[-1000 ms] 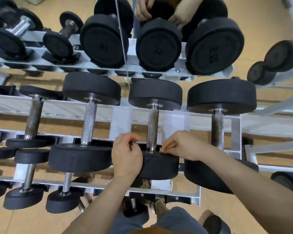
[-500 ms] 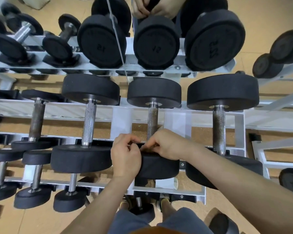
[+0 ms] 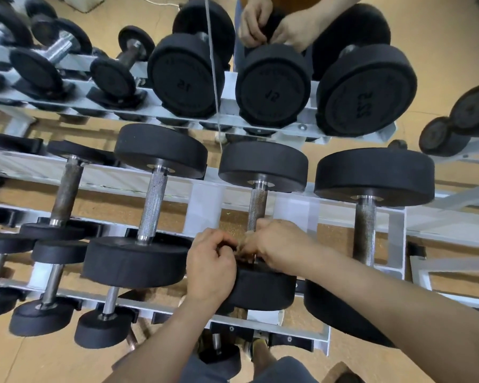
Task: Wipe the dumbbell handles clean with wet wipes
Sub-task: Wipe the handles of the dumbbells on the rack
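Head view: left hand (image 3: 210, 268) and right hand (image 3: 281, 246) meet at the near end of the dumbbell handle (image 3: 257, 204). Both pinch a crumpled tan wipe (image 3: 243, 248) just above the near head (image 3: 263, 293). Neighbouring dumbbells (image 3: 150, 208) flank closely, and the handle's far half is bare.

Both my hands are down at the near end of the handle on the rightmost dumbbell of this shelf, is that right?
Not quite. The head view shows the left hand and right hand at the near end of the handle one place in from the right, pinching a crumpled tan piece between them. The rightmost dumbbell is untouched.
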`<state>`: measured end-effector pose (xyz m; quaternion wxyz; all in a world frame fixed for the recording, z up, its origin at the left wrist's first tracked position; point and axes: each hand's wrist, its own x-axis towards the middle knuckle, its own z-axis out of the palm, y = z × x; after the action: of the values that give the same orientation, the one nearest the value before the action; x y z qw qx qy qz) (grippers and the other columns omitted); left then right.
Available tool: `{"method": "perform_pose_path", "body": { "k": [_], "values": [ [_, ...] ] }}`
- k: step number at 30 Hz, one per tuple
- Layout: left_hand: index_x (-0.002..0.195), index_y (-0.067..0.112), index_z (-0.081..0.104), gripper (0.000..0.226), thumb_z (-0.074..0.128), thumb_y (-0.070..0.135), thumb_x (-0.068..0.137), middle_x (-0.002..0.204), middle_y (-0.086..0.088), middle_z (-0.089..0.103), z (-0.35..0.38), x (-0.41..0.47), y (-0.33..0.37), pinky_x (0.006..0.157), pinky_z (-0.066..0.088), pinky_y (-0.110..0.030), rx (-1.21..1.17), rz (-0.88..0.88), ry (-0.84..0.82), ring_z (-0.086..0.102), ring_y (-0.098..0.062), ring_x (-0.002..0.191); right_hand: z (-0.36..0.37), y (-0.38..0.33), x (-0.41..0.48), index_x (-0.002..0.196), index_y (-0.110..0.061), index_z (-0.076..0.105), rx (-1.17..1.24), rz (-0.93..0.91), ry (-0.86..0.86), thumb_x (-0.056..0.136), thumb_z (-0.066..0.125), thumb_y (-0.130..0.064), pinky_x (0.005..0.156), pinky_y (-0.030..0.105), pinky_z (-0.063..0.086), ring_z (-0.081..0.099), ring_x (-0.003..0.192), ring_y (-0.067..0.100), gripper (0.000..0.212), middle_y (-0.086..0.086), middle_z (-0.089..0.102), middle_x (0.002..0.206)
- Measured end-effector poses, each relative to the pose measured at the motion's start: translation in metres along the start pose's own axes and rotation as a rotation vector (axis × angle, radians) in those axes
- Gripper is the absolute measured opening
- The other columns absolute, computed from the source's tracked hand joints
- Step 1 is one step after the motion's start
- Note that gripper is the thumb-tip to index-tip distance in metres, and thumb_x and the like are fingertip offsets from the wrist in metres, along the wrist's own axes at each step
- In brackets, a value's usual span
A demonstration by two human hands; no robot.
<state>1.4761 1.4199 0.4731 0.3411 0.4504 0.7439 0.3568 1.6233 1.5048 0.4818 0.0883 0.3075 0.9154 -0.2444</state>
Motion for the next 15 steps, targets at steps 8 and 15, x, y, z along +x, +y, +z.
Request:
{"method": "perform_pose_path", "body": {
  "k": [8, 15],
  "values": [
    [0.071, 0.040, 0.062, 0.036, 0.049, 0.007, 0.077, 0.089, 0.019, 0.064, -0.003, 0.003, 0.005, 0.090, 0.044, -0.030, -0.002, -0.055, -0.123, 0.056, -0.011, 0.097, 0.023, 0.005, 0.008, 0.098, -0.013, 0.076, 0.180, 0.138, 0.378, 0.081, 0.055, 0.001, 0.081, 0.035, 0.050, 0.052, 0.079, 0.012, 0.030, 0.009, 0.070, 0.097],
    [0.078, 0.041, 0.062, 0.043, 0.050, 0.000, 0.080, 0.092, 0.023, 0.064, -0.004, 0.004, 0.008, 0.090, 0.044, -0.028, -0.003, -0.120, -0.165, 0.057, -0.008, 0.097, -0.003, 0.034, 0.028, 0.123, -0.031, 0.065, 0.036, 0.303, 0.401, 0.085, 0.053, -0.007, 0.090, 0.038, 0.051, 0.061, 0.112, 0.022, 0.046, -0.012, 0.059, 0.133]
  ]
}}
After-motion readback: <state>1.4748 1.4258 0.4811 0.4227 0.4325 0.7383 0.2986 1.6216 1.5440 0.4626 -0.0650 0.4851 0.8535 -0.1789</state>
